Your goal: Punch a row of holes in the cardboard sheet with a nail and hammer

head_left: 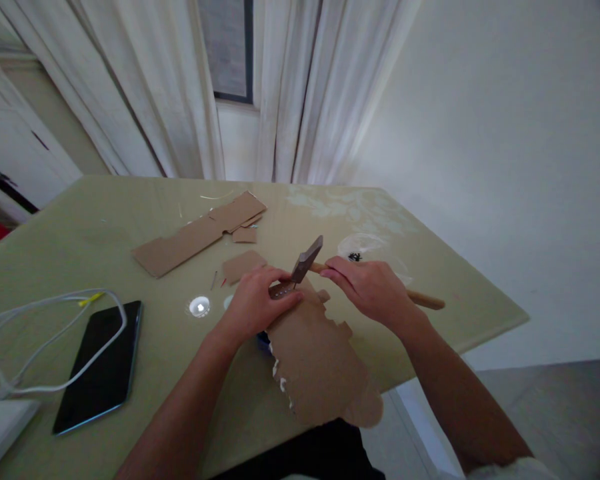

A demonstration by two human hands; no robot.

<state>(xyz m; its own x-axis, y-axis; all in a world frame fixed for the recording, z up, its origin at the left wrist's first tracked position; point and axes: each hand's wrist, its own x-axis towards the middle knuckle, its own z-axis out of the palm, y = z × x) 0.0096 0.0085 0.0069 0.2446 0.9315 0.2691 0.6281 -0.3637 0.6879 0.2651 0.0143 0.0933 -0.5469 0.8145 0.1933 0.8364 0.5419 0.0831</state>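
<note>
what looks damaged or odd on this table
The cardboard piece under the left hand has a ragged, torn edge with white showing, and it hangs past the table edge. The right hand holds a hammer over it. More cardboard scraps lie scattered behind.

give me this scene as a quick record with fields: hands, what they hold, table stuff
left hand: pressing down on the torn cardboard piece
right hand: gripping a hammer by its wooden handle, head above the cardboard
table: greenish top
left of the hands: black phone, white cable
farther back: long cardboard strip
</note>
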